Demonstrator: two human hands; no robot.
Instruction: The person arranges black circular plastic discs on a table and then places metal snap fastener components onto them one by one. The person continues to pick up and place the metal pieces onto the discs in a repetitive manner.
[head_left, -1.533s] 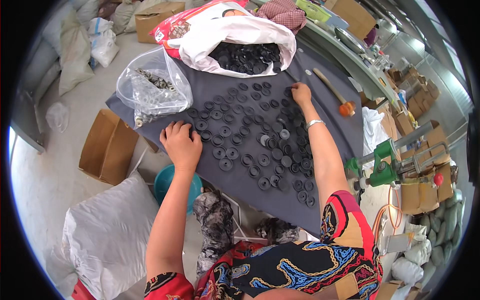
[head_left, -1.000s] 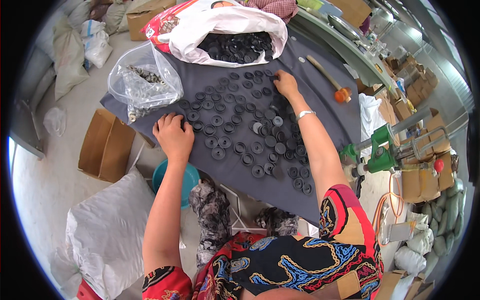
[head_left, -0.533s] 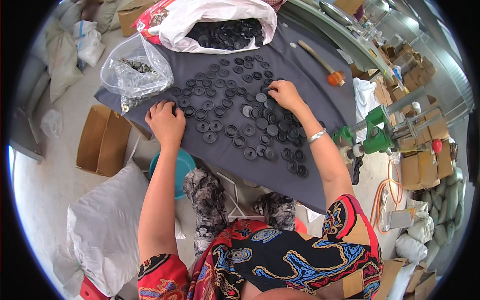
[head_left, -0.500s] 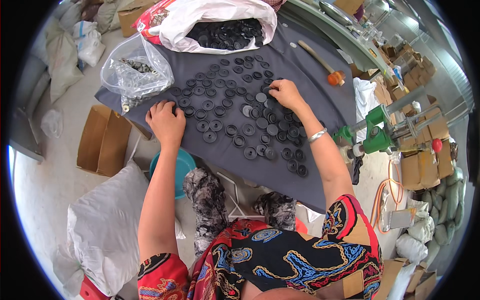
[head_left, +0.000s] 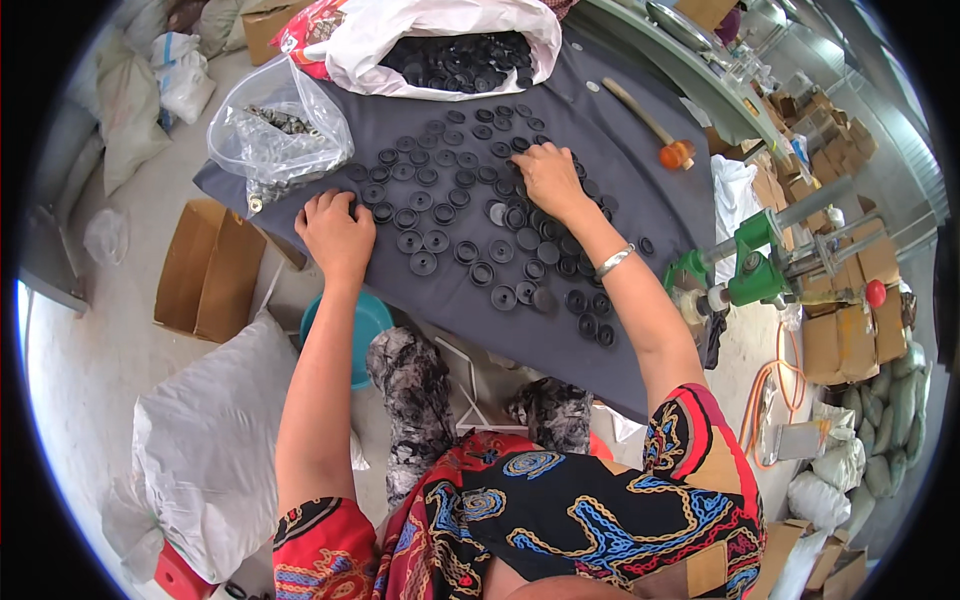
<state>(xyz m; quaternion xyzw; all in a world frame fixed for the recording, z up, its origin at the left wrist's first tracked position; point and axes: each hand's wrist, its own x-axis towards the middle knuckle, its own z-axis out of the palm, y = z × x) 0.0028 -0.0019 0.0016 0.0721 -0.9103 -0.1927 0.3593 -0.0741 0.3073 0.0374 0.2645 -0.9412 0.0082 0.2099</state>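
Across the cloth-covered desk (head_left: 655,215) before me lie round discs (head_left: 421,263), my left hand (head_left: 337,238) at their left edge, my right hand (head_left: 553,182) among them. Behind them an open sack (head_left: 350,48) holds more; left of it sits a plastic bag (head_left: 285,125). A mallet (head_left: 652,124) lies right. Below, left of my knees, is a basin (head_left: 375,335), and further left a cardboard box (head_left: 210,270).

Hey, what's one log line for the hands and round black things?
left hand: at edge of gray cloth | right hand: among black discs | sack: open, black discs inside | mallet: on cloth
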